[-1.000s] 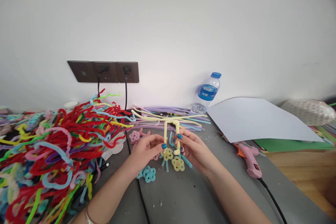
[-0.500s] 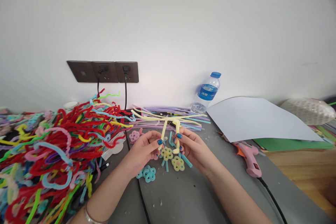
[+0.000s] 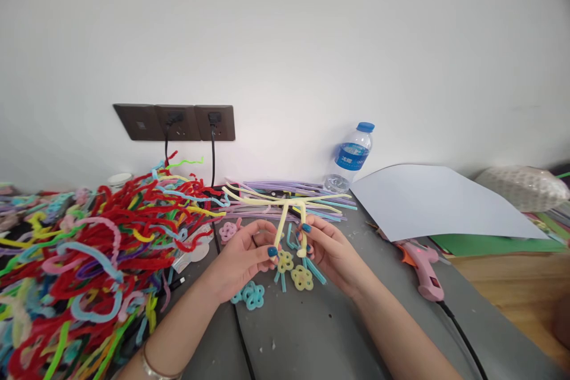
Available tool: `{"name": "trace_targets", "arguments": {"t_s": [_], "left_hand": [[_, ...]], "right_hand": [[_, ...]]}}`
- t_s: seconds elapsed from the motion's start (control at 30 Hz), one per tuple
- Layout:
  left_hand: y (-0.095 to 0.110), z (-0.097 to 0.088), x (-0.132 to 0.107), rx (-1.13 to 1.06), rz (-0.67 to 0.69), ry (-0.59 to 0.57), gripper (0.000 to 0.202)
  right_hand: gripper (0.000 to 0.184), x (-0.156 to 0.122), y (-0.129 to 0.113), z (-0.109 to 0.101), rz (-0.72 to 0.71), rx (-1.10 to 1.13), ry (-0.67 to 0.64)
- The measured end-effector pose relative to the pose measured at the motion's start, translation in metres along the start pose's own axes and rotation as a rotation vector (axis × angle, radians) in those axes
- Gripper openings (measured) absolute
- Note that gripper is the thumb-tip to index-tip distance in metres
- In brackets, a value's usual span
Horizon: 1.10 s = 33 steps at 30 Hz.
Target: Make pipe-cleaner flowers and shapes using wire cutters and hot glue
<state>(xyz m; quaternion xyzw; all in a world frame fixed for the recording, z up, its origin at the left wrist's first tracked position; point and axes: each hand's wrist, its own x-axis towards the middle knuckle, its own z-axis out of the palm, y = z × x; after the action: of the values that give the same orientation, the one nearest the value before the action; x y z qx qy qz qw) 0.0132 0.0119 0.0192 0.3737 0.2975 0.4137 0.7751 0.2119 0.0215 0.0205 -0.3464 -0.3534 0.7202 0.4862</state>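
Between my hands is a pale yellow pipe cleaner (image 3: 282, 227), bent at the top, with two legs hanging down. My left hand (image 3: 249, 255) pinches the lower end of its left leg between thumb and finger. On the other leg, my right hand (image 3: 328, 249) closes its thumb and fingers partway down; the leg's tip is curled. Just below lie yellow pipe-cleaner flowers (image 3: 302, 278) and short blue pieces (image 3: 317, 273). A blue flower (image 3: 253, 295) sits nearer me, and a pink flower (image 3: 228, 231) lies beyond my left hand.
A big tangle of coloured pipe cleaners (image 3: 102, 249) covers the left side. Straight pipe cleaners (image 3: 285, 193) lie along the wall. A water bottle (image 3: 354, 157) leans there. On the right are white paper (image 3: 445, 202) and a pink glue gun (image 3: 423, 270); a black cable (image 3: 240, 332) crosses the table.
The yellow pipe cleaner's right leg has straightened, and its top bend has changed shape. My left hand has tilted the left leg a little; both hands stay nearly in place.
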Motion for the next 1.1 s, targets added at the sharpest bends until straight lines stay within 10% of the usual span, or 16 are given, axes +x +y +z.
{"name": "trace_targets", "arguments": {"t_s": [0.2, 0.77, 1.1], "left_hand": [[-0.004, 0.001, 0.002, 0.077, -0.134, -0.036, 0.040], [0.004, 0.004, -0.002, 0.125, 0.123, -0.034, 0.052], [0.003, 0.010, -0.001, 0.260, 0.051, 0.045, 0.045]], "right_hand": [[0.037, 0.000, 0.000, 0.000, -0.014, -0.008, 0.003], [0.036, 0.000, 0.000, 0.000, -0.002, -0.008, 0.004], [0.037, -0.001, 0.000, 0.002, -0.009, -0.019, 0.005]]}}
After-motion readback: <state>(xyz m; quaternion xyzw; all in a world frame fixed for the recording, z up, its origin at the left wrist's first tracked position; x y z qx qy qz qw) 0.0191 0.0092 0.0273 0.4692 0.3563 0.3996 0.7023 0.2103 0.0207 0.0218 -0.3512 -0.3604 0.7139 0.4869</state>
